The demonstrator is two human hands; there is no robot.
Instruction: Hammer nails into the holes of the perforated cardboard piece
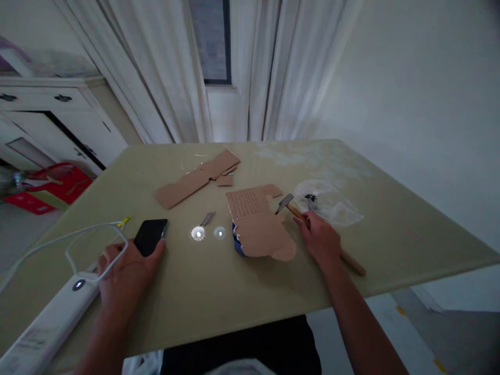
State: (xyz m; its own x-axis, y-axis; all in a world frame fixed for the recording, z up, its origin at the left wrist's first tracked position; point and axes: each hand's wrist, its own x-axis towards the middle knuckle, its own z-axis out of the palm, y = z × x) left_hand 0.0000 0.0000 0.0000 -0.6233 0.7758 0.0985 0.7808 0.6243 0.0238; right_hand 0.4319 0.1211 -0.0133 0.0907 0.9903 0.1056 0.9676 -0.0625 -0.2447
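Note:
My left hand (130, 271) is closed around the lower end of a black smartphone (151, 234), with the thumb along its right edge. White cable loops run over those fingers. In my right hand (322, 239) is a hammer (296, 210), gripped by its wooden handle, its metal head pointing left beside a cardboard piece (262, 230). Rows of small dark dots, holes or nail heads, mark the cardboard's upper part. It rests on a blue round object (238, 244), mostly hidden beneath. Several nails (208, 219) lie between the phone and the cardboard.
Cardboard strips (195, 179) lie toward the back of the table (187, 297). A clear plastic bag (336, 205) with small dark pieces sits beyond my right hand. At left are a white power strip (50, 323) and a yellow-tipped cable (123, 222). Beyond the table stands a white cabinet (70, 112).

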